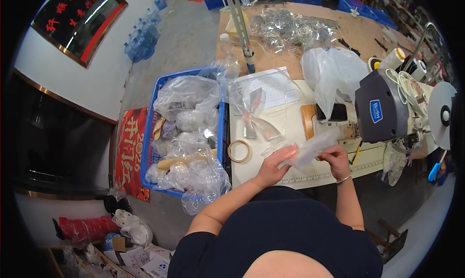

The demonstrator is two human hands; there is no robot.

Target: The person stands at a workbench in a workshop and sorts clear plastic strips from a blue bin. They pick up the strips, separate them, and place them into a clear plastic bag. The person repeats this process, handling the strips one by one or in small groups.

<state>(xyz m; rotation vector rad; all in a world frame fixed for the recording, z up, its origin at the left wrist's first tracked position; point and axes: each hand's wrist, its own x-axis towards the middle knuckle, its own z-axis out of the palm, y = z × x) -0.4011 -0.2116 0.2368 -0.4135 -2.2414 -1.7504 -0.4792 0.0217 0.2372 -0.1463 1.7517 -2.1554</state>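
Observation:
A clear, crumpled plastic bag point(312, 150) is stretched between my two hands above the front of the white sewing table point(295, 177). My left hand point(277, 165) grips its left end, the fingers partly covered by the film. At the other end, my right hand point(337, 161), with a bracelet at the wrist, pinches the bag's edge. Whether anything lies inside the bag I cannot tell. Left of my hands, a roll of tape point(240, 151) lies flat, with folded strips of clear plastic point(259, 120) behind it.
On the left stands a blue crate point(220, 137) heaped with plastic bags. A grey sewing machine point(382, 106) with thread cones point(393, 59) occupies the right. Beside it are a black phone point(332, 112) and a white plastic bag point(332, 67). Printed sheets point(271, 89) and a metal post point(237, 21) are farther back.

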